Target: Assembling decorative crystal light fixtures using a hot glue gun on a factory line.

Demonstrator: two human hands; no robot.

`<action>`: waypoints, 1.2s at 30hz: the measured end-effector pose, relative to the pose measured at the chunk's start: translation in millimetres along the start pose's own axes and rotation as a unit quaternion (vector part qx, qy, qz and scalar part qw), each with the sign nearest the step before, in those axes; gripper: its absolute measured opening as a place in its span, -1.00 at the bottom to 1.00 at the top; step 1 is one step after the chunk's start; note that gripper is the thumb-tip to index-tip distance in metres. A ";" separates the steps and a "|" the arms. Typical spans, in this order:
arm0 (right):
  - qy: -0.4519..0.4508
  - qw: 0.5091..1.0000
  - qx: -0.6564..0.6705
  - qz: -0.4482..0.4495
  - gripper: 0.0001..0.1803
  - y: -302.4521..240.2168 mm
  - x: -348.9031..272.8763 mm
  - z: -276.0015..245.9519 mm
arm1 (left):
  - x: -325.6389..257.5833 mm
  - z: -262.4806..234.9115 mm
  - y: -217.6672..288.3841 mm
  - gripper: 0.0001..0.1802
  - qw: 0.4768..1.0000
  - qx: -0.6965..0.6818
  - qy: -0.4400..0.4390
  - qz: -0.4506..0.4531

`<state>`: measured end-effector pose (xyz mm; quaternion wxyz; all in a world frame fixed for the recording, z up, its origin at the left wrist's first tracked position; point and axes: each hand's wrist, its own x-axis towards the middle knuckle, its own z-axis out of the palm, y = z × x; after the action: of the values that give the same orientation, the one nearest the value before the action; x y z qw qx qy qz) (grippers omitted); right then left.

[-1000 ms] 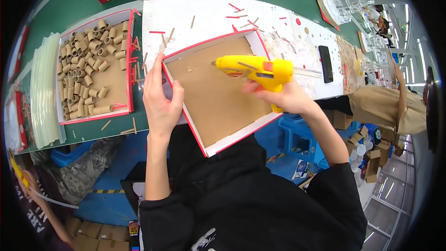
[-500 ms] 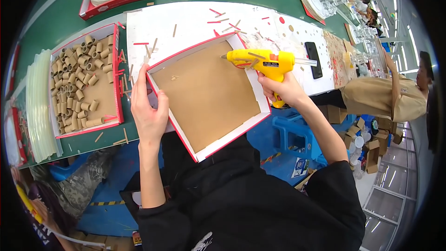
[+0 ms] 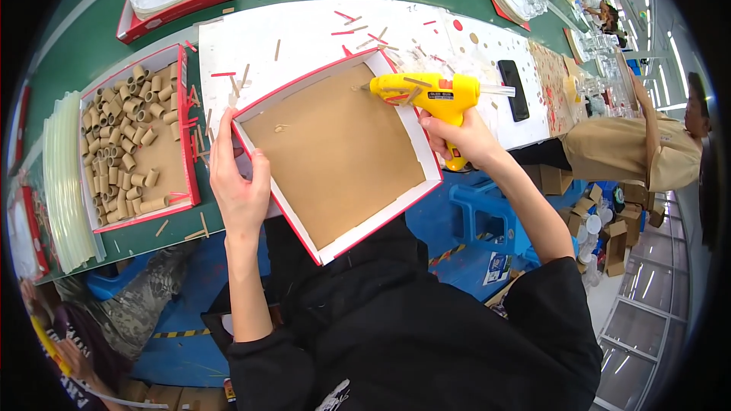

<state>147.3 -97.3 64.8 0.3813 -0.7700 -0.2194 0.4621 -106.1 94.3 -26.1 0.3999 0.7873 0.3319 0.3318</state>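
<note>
A shallow square box (image 3: 346, 167) with a brown inside, white walls and red edges lies tilted in front of me. My left hand (image 3: 241, 183) grips its left wall, with the thumb on the near side of the corner. In my right hand (image 3: 466, 139) is a yellow hot glue gun (image 3: 438, 94), held by the handle with a clear glue stick (image 3: 496, 90) out of its back. The nozzle points left, over the box's inside near the far right corner, and seems to touch the board. A small blob of glue (image 3: 281, 129) sits on the board nearer the left wall.
Left stands a box of short cardboard tubes (image 3: 126, 141), beside clear glue sticks (image 3: 70, 183). Red and brown strips (image 3: 277, 49) litter the white board (image 3: 251, 38). A black phone (image 3: 513, 90) lies right. A blue stool (image 3: 487, 217) and a person in beige (image 3: 617, 144) are farther right.
The glue gun's nozzle has dipped toward the box's inside and moved slightly left, with the gun's back end tilting. The left hand keeps its grip on the box. The whole view has shifted a little.
</note>
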 end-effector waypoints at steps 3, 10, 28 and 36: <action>-0.002 1.000 -0.008 0.006 -0.76 -2.0 -4.3 -2.5 | -1.4 0.6 -2.5 -0.35 1.000 0.009 0.008 0.009; -0.115 0.992 0.037 -0.041 -0.76 4.1 -44.5 20.6 | -0.7 0.1 2.7 -0.36 1.000 -0.005 0.008 -0.017; -0.064 0.992 -0.082 0.073 -0.80 10.7 -47.3 25.4 | -0.6 2.5 -2.9 -0.36 1.000 -0.011 0.015 -0.005; -0.078 0.990 -0.069 0.092 -0.78 9.8 -47.1 17.7 | -0.7 4.2 -3.2 -0.36 1.000 -0.009 0.023 0.006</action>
<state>109.2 -129.0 77.7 0.2649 -0.7730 -0.2080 0.5376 -104.0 93.5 -30.9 0.3975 0.7780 0.3328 0.3550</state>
